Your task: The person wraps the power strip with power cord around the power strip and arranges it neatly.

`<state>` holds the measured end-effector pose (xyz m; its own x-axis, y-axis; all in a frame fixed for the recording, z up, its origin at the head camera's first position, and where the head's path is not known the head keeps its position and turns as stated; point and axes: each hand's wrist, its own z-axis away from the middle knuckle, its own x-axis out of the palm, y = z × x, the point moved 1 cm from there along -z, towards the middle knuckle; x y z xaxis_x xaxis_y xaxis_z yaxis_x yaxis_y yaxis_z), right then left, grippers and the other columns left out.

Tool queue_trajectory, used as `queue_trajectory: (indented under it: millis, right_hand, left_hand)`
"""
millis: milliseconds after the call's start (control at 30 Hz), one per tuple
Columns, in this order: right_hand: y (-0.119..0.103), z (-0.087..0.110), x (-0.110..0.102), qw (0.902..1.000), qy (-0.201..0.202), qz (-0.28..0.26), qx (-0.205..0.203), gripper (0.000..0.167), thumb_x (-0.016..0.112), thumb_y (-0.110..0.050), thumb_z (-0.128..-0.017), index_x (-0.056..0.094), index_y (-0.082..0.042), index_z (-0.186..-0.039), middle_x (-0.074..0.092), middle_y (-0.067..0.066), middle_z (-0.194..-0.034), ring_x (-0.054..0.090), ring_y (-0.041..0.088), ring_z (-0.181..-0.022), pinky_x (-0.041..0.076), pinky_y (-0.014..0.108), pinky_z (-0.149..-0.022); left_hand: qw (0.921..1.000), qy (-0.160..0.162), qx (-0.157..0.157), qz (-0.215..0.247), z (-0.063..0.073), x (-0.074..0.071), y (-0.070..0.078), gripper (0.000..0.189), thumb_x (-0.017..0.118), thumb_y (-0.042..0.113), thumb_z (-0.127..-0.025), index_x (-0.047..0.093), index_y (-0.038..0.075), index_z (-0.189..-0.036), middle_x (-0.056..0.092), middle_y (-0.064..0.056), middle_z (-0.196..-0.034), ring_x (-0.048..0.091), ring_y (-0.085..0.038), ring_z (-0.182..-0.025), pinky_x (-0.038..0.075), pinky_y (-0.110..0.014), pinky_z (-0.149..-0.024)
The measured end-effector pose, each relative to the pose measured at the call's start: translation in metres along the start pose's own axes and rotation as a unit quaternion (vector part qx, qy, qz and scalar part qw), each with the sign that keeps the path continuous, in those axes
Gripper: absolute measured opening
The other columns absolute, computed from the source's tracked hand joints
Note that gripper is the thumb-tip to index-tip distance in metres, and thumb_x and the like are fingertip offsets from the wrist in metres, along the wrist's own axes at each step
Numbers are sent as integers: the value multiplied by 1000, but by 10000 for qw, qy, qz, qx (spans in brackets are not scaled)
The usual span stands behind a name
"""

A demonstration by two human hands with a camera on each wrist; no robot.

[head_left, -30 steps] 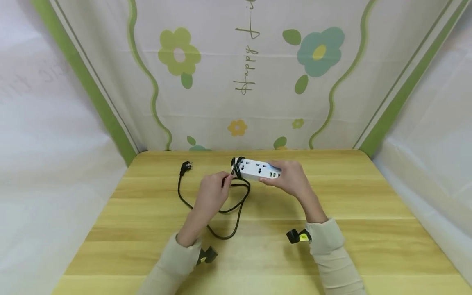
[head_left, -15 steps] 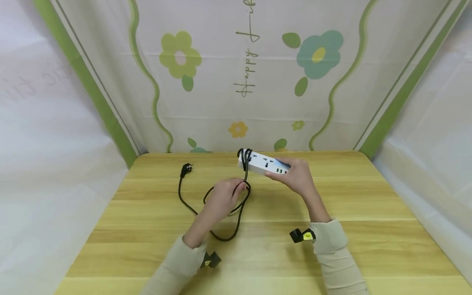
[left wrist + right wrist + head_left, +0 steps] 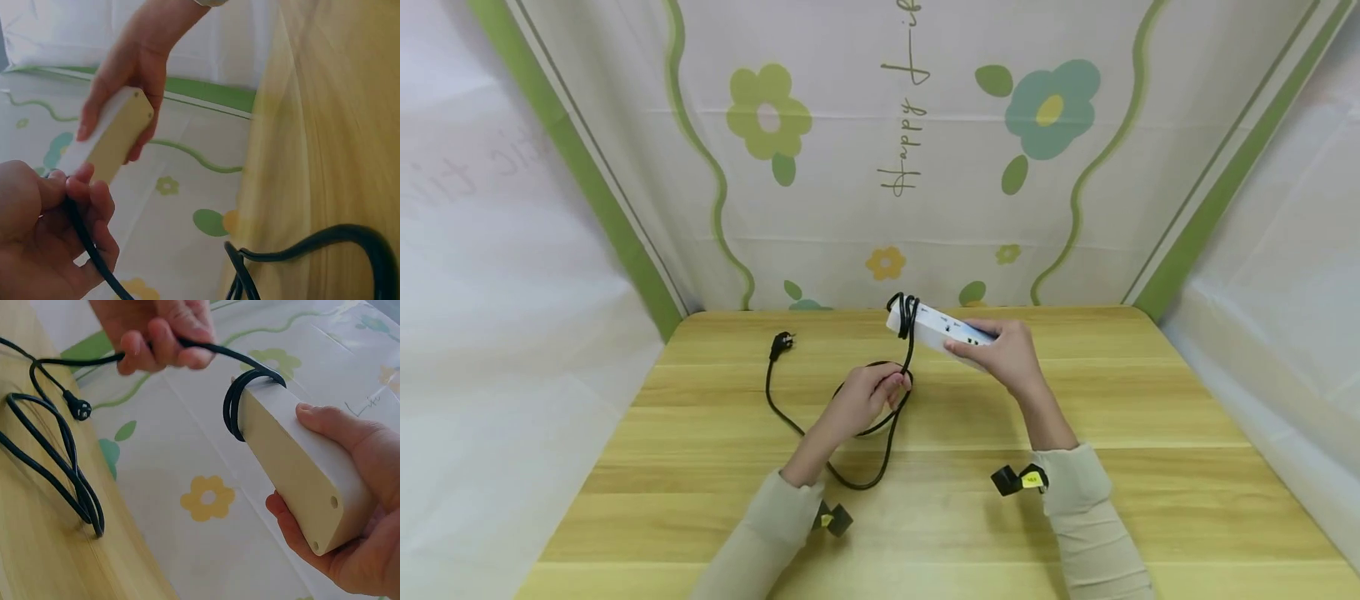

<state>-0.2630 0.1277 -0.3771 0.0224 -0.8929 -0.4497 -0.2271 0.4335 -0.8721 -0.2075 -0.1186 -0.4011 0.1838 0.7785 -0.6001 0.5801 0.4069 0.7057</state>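
Note:
My right hand (image 3: 1009, 357) grips the near right end of a white power strip (image 3: 931, 325), raised over the table and tilted with its far left end higher. Several turns of black power cord (image 3: 234, 409) wrap that far end. Between thumb and fingers, my left hand (image 3: 868, 396) pinches the cord a little below the strip, and the stretch between them runs taut. The remaining cord (image 3: 880, 475) lies in loose loops on the wood, ending at a black plug (image 3: 781, 343) toward the back left. In the right wrist view the strip's plain underside (image 3: 294, 475) shows.
The wooden table (image 3: 1112, 500) ends at the back against a white cloth (image 3: 842, 208) printed with flowers. White sheets (image 3: 512, 333) hang along both sides. A small black camera (image 3: 1006, 481) is strapped at each sleeve cuff.
The strip has risen, shifted slightly right and tilted more. My left hand drew the cord down and right from beside the strip's end, and the turns there sit closer together.

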Motion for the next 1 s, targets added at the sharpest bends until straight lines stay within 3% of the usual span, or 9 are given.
queue_trajectory:
  millis: [167,367,533,700,800,1000]
  right_hand:
    - [-6,2,0,9986,-232,-435,205,55,85,-32,-80,70,-1,-123,68,22,-120,64,23,-91,54,28,-72]
    - [-11,3,2,9938,-489,-965,253,47,81,-22,-84,69,3,-122,68,25,-118,66,13,-83,56,26,-72]
    - [-15,5,2,9865,-671,-1465,280,46,77,-17,-87,66,8,-124,73,8,-106,68,9,-82,57,25,-73]
    - [-16,6,2,9837,-827,-1588,156,45,77,-13,-86,65,11,-123,74,-5,-95,68,9,-81,56,24,-73]
    - [-16,6,3,9823,-974,-1597,43,44,77,-11,-85,65,11,-122,74,-6,-94,68,10,-81,56,24,-72]
    - [-18,10,3,9771,-1403,-1550,-392,41,79,-8,-82,68,11,-117,76,-2,-97,69,11,-77,57,26,-67]
  left_hand:
    - [9990,52,-187,412,0,0,-18,28,43,10,-106,69,1,-101,62,-12,-76,58,-25,-71,49,-25,-68]
    - [9932,-34,-459,1066,0,-4,-35,33,39,10,-106,68,-6,-107,58,-18,-78,53,-19,-73,51,-37,-72]
    - [9868,48,-760,1429,2,-6,-48,33,37,9,-107,64,-8,-99,52,-14,-75,47,-14,-68,45,-28,-64]
    - [9720,161,-1254,1980,5,-6,-58,33,36,12,-108,57,-3,-87,52,-7,-79,46,-12,-67,42,-25,-63]
    - [9689,232,-1389,2033,5,-7,-62,34,38,14,-108,58,-5,-87,53,-6,-78,46,-13,-67,43,-30,-64]
    - [9737,303,-1395,1778,-2,-9,-56,34,42,12,-107,62,-14,-95,53,-6,-72,46,-14,-64,41,-28,-61]
